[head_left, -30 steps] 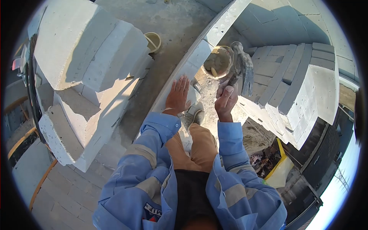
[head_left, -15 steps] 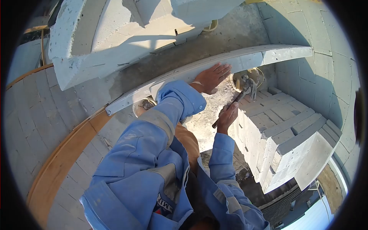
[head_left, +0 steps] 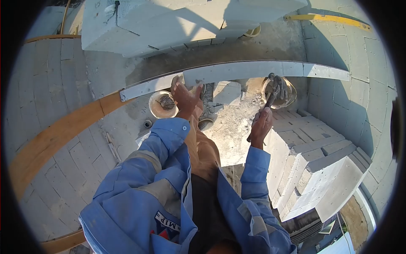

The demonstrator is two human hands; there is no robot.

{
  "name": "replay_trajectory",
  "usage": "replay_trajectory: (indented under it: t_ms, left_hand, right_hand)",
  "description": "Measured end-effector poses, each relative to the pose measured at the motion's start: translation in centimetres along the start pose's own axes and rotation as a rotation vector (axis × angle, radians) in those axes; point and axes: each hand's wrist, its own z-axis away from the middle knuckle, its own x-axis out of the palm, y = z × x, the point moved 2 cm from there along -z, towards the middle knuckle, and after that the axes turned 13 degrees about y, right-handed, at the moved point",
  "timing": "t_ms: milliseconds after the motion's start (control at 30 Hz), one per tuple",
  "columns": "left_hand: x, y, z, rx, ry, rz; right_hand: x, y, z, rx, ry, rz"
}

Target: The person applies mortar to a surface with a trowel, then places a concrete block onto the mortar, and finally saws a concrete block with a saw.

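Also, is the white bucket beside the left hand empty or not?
Not empty: something dark shows inside the white bucket; cannot tell what.

Can see a dusty grey tool (head_left: 278, 86) with slim dark handle, held slanting, head end close to a long, narrow wall (head_left: 245, 70) of pale blocks, joined end to end.
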Motion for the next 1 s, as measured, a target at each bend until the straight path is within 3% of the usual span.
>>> replay_trajectory:
  t_ms: [33,67,133,200,333,467,600,733,800,867,933,967,1000]
  left_hand:
    - [-0.4,-1.1,0.2,-0.327,0.086,-0.021]
    - [-0.1,-1.9,-0.4,-0.326,0.080,-0.013]
    - [1.4,-2.6,-1.7,-0.897,-0.388,0.719]
    - [1.5,-2.1,-2.1,-0.860,-0.278,0.762]
    - [1.7,-3.4,-2.7,-0.814,-0.416,0.636]
    - [1.6,-3.6,-2.9,-0.836,-0.504,0.545]
    - [1.8,-3.5,-3.1,-0.725,-0.425,0.506]
    - [1.7,-3.4,-3.4,-0.753,-0.508,0.421]
    - [1.5,-3.7,-3.4,-0.769,-0.523,0.421]
    - [1.2,-3.3,-3.7,-0.698,-0.514,0.409]
    - [0.9,-3.0,-4.0,-0.693,-0.518,0.379]
    - [0.7,-2.8,-3.9,-0.690,-0.521,0.349]
    - [0.5,-2.7,-3.6,-0.690,-0.530,0.354]
  right_hand:
    - [0.4,-1.2,-0.1,-0.027,-0.005,-0.063]
    - [0.7,-2.3,-0.2,-0.056,-0.007,-0.126]
    - [0.9,-4.5,0.0,-0.144,-0.026,-0.104]
    - [1.5,-6.2,0.3,-0.285,-0.006,-0.194]
    - [3.1,-3.8,-0.1,-0.470,0.023,-0.189]
    - [5.5,4.9,-3.0,-0.422,-0.074,0.483]
    - [5.4,3.8,-2.2,-0.353,-0.100,0.525]
    - [5.1,1.7,0.2,-0.230,-0.148,0.260]
    - [5.6,-0.5,1.6,-0.306,-0.113,0.038]
    - [6.4,-1.7,3.0,-0.391,-0.146,0.004]
    - [6.9,-0.5,3.3,-0.599,-0.214,0.073]
    - [7.0,1.8,2.8,-0.640,-0.264,0.269]
    - [7.5,2.5,2.9,-0.451,-0.334,0.508]
